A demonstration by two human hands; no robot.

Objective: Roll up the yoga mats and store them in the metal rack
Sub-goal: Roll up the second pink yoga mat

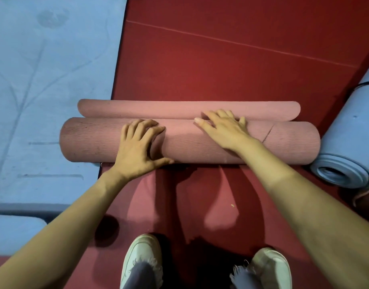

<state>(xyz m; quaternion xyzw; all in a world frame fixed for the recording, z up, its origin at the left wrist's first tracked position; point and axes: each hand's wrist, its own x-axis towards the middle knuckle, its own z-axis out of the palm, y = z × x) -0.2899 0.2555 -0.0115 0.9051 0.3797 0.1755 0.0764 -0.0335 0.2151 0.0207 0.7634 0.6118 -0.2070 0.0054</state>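
A: Head view. Where do you have the pink mat?

B: Centre of the frame, lying left to right on the red floor. You have it almost fully rolled. A short flap of it lies flat just above the roll in the frame, touching it.

A: Your left hand?

B: Your left hand is on the roll, left of centre. Its fingers are bent and slightly spread over the top of the roll. The thumb stretches along the near lower edge. It grips the roll.

A: Your right hand?

B: Your right hand lies flat on the roll, right of centre. Its fingers are straight and spread, with the tips at the seam where roll meets flap. It presses and pinches nothing.

A: What is around you?

B: A blue mat lies flat across the upper left, and the left end of the pink roll lies over its edge. A blue roll lies at the right edge, touching the right end of the pink mat, with its coiled end facing the lower right. Another blue mat corner shows at the lower left. Your two pale shoes stand at the bottom centre on the red floor, frayed hems over them.
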